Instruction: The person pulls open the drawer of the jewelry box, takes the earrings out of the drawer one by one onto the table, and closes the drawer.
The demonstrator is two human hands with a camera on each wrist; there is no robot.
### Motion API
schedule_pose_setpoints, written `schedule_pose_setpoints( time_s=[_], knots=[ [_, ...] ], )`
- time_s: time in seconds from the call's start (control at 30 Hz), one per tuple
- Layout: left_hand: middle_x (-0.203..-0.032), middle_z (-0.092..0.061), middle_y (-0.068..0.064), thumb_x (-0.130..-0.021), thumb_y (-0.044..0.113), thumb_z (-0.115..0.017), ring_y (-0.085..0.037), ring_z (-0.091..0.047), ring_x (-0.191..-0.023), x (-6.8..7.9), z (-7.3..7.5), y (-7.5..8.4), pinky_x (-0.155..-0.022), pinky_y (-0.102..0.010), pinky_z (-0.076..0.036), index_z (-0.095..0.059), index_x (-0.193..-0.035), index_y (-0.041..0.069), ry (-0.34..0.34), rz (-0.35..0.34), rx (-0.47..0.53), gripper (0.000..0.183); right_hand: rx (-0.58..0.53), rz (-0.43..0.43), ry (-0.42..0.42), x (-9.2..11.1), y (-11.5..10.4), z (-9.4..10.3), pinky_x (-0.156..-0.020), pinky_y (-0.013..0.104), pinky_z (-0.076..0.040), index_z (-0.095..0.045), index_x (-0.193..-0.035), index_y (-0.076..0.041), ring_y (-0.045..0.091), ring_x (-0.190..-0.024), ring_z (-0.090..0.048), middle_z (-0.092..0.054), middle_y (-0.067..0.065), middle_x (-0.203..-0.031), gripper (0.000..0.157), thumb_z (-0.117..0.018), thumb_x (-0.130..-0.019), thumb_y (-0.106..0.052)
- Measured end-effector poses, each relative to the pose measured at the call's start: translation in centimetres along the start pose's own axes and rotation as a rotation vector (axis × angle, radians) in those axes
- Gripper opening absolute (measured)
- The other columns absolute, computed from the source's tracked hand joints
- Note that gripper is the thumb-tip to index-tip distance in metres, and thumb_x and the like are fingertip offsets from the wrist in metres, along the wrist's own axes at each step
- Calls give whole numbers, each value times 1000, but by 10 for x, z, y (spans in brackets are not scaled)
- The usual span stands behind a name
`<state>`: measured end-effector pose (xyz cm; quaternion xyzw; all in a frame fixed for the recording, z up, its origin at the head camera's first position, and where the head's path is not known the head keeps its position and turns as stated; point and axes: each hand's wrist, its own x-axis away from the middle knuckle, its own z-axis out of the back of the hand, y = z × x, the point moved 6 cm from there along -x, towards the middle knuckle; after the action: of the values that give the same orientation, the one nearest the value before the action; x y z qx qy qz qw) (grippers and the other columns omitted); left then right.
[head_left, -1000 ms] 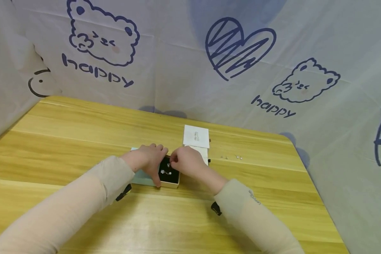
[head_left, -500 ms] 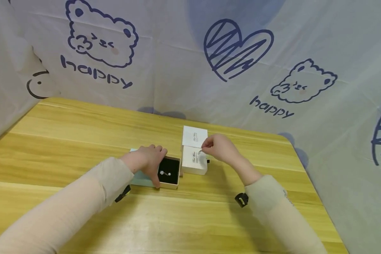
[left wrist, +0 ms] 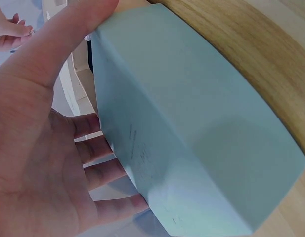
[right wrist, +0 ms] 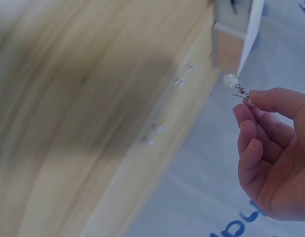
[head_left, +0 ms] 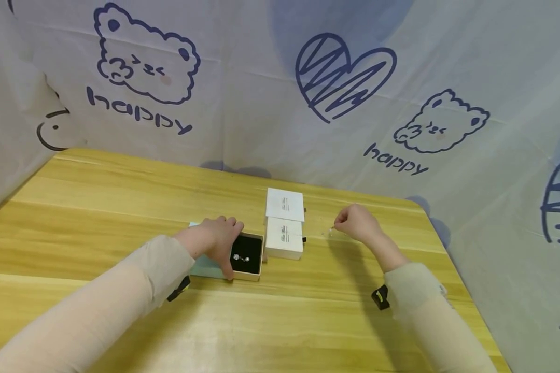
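Note:
My left hand (head_left: pixel 214 241) grips a pale blue jewelry box (left wrist: pixel 162 108), thumb along one side and fingertips on the opposite edge. From its right end the black-lined drawer (head_left: pixel 254 267) stands pulled out. One dangling earring (head_left: pixel 241 258) with shiny ends lies on the black lining. Off to the right, my right hand (head_left: pixel 357 223) pinches another earring (right wrist: pixel 239 90) between thumb and index finger, above the table. A clear cube-like bead hangs at its end, and a thin post sticks out. Several small earring pieces (right wrist: pixel 154 133) lie on the wood below that hand in the right wrist view.
Two white boxes with printed tops, a rear one (head_left: pixel 284 203) and a front one (head_left: pixel 283 239), stand right of the drawer with small dark tabs. The wooden table (head_left: pixel 270 321) ends at a hanging white cloth (head_left: pixel 242 93) with bear and heart drawings.
My right hand has lifted an earring from the black-lined drawer and carried it right, past the white boxes. The left hand stays on the blue box.

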<state>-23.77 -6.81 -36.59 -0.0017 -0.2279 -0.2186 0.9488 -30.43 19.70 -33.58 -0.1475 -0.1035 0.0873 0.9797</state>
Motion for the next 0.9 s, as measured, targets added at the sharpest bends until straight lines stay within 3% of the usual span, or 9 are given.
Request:
schedule_pose_setpoints(
  time_s=[0.17, 0.63, 0.9],
  knots=[
    [-132, -45, -16, -62, 53, -81, -33, -46, -115, -1, 0, 1, -92, -53, -44, -35, -136, 3, 4, -4, 5, 100, 57, -35, -12, -2, 17, -2, -63, 29, -45, -71, -86, -3, 14, -64, -51, -67, 7, -80, 15, -59, -86, -12],
    [-138, -41, -18, -61, 55, -81, -37, -42, -123, -2, -2, -2, -97, -58, -39, -33, -139, 3, 8, 2, 14, 106, 102, -91, -11, -11, 43, -15, -71, 40, -51, -72, -88, -7, 22, -82, -63, -71, 8, -94, 15, -61, -81, -15],
    [-137, -42, -18, -60, 54, -82, -37, -43, -123, -2, -1, 0, -97, -59, -38, -34, -138, 3, 18, -6, 25, 105, 119, -114, -35, -9, 52, -22, -72, 43, -51, -72, -89, -8, 22, -83, -62, -70, 10, -98, 17, -61, -84, -20]
  ],
)
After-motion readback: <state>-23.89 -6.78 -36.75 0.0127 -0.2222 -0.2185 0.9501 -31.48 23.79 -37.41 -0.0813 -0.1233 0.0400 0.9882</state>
